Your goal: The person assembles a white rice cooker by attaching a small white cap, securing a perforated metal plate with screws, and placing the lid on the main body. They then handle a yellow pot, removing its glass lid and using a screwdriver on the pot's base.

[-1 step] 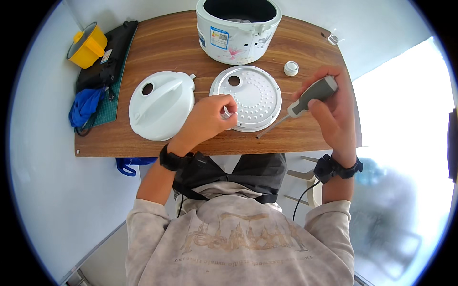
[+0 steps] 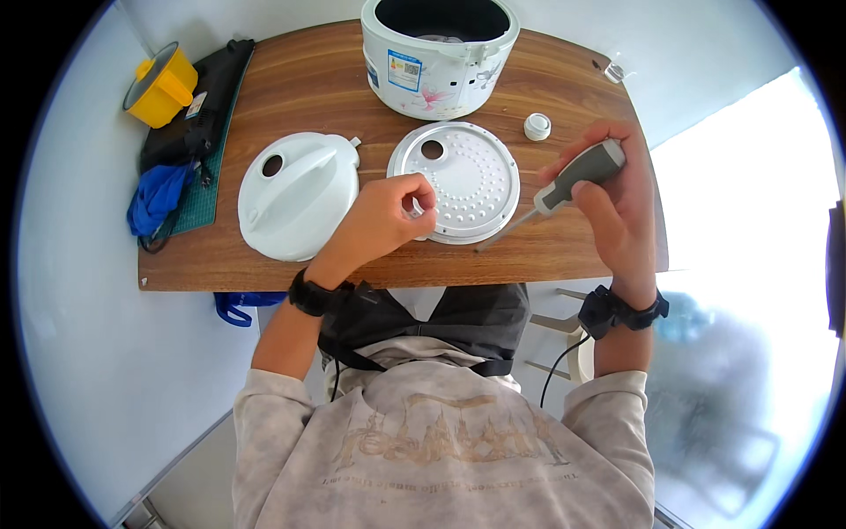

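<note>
A screwdriver (image 2: 583, 174) with a grey and white handle is gripped in my right hand (image 2: 619, 212). Its thin shaft slants down to the left, and the tip is above the wood near the table's front edge. My left hand (image 2: 397, 210) is at the left rim of a round metal inner lid (image 2: 471, 181), thumb and forefinger pinched together; what lies between them, if anything, is too small to tell. That lid has raised dimples and one round hole. To its left lies a white outer lid (image 2: 300, 198) with a ridge-shaped handle and a hole.
A white rice cooker body (image 2: 441, 75) with a flower print stands open at the back. A small white cap (image 2: 537, 127) sits right of the metal lid. At the left are a yellow container (image 2: 163, 84), a blue cloth (image 2: 159, 196) and a green mat (image 2: 198, 203).
My left hand's fingertips have shifted very slightly. The screwdriver's tip has moved a touch upward, its shaft now blurred. The lids and the cooker lie as before.
</note>
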{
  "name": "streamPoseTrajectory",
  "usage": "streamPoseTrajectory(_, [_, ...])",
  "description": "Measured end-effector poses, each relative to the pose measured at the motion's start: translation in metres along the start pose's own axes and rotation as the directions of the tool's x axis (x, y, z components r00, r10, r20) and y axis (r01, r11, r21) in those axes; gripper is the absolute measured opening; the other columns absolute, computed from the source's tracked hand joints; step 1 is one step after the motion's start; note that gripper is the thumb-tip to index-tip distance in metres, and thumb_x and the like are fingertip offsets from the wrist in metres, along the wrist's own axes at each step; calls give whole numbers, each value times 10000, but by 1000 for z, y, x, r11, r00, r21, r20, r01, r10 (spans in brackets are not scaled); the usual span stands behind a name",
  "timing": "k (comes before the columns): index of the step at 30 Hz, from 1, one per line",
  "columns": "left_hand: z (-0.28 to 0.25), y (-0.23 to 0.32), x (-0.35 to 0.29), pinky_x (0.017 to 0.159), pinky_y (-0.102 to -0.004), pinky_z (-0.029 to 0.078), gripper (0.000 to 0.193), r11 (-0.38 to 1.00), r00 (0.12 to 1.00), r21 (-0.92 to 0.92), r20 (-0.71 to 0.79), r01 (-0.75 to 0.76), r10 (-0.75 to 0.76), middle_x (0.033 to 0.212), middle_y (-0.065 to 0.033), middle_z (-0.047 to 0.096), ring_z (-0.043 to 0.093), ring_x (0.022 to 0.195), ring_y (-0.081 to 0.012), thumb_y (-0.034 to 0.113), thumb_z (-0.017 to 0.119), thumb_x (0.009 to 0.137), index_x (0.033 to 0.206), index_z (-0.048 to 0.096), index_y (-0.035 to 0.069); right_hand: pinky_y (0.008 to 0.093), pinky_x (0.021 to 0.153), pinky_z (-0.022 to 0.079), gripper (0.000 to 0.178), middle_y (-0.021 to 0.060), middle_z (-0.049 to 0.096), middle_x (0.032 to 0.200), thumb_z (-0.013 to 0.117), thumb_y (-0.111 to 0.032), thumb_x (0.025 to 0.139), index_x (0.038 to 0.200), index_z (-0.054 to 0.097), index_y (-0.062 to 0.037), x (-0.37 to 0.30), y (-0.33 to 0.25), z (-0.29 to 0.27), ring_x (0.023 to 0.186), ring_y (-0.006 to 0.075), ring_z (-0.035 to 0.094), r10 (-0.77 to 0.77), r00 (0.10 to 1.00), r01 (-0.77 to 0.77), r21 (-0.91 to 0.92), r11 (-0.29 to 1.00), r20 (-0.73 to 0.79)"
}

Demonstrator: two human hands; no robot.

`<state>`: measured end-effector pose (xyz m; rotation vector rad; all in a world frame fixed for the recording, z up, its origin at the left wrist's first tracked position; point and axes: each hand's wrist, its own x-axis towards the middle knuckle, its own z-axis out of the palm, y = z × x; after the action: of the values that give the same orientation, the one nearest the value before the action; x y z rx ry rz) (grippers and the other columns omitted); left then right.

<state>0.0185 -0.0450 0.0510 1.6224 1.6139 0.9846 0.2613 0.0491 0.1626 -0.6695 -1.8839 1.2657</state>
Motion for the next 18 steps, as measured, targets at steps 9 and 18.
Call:
streamPoseTrajectory(9, [-13, 9, -21, 732, -244, 532, 93, 644, 978, -737, 177, 206, -110, 980, -60, 696, 641, 848, -116, 61, 681, 895, 974, 632, 58, 253, 674, 443, 177, 26, 560, 815, 589, 28, 838, 993, 552, -49, -5, 24, 24, 706, 109, 482, 56, 991, -42, -114, 993, 122])
streamPoseTrajectory(18, [-14, 25, -31, 673, -231, 535, 165, 580, 970, -778, 203, 243, -135, 964, -74, 724, 695, 886, -119, 18, 727, 880, 994, 616, 60, 316, 646, 501, 126, 95, 640, 809, 706, -47, 848, 960, 649, -46, -17, 32, 54, 681, 208, 602, -35, 940, 118, -226, 967, 340])
